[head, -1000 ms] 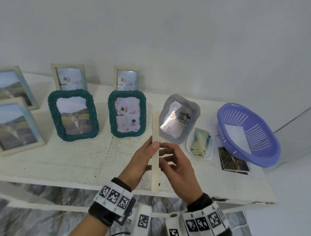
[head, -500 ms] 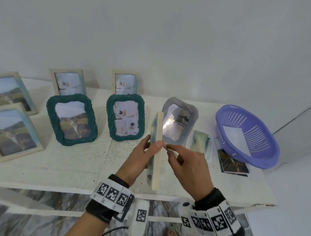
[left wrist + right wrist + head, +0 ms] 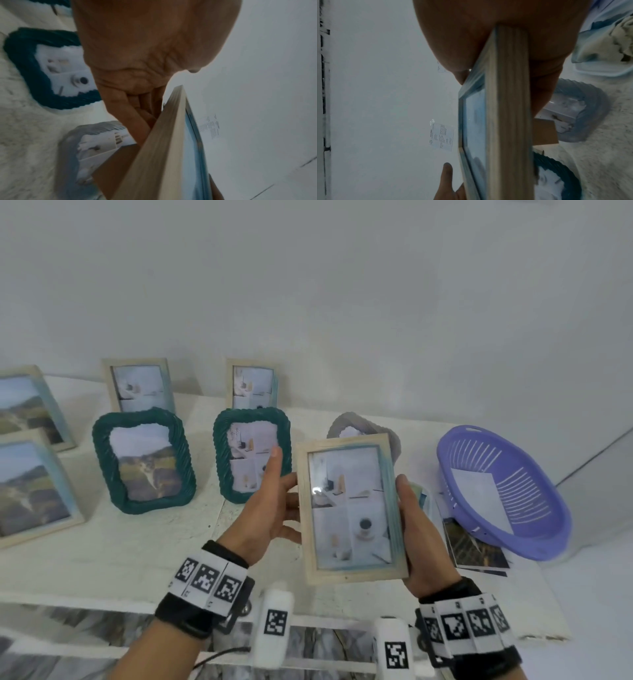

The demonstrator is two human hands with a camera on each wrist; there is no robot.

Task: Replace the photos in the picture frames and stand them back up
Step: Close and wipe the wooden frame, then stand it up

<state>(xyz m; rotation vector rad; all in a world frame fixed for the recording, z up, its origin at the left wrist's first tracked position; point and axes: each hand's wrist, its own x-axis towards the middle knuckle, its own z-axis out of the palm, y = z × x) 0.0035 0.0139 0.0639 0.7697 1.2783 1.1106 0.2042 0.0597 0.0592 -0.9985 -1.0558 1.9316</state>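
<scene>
I hold a light wooden picture frame [image 3: 351,508] upright above the white table [image 3: 137,553], its glass side facing me with an interior photo inside. My left hand [image 3: 270,508] grips its left edge, fingers behind the back and the index finger pointing up. At the right edge my right hand [image 3: 419,535] grips it, thumb on the front rim and fingers behind. The left wrist view shows the frame [image 3: 164,155] edge-on, and so does the right wrist view [image 3: 506,121].
Two green woven frames [image 3: 144,460] [image 3: 251,460] stand mid-table and a grey frame [image 3: 346,424] stands behind the held one. Wooden frames line the back [image 3: 140,385] and left [image 3: 30,487]. A purple basket [image 3: 548,508] and loose photos [image 3: 476,549] lie at the right.
The frame was held edge-on to me and has turned to show its glass front. My right hand has shifted from pinching the back to gripping the right edge.
</scene>
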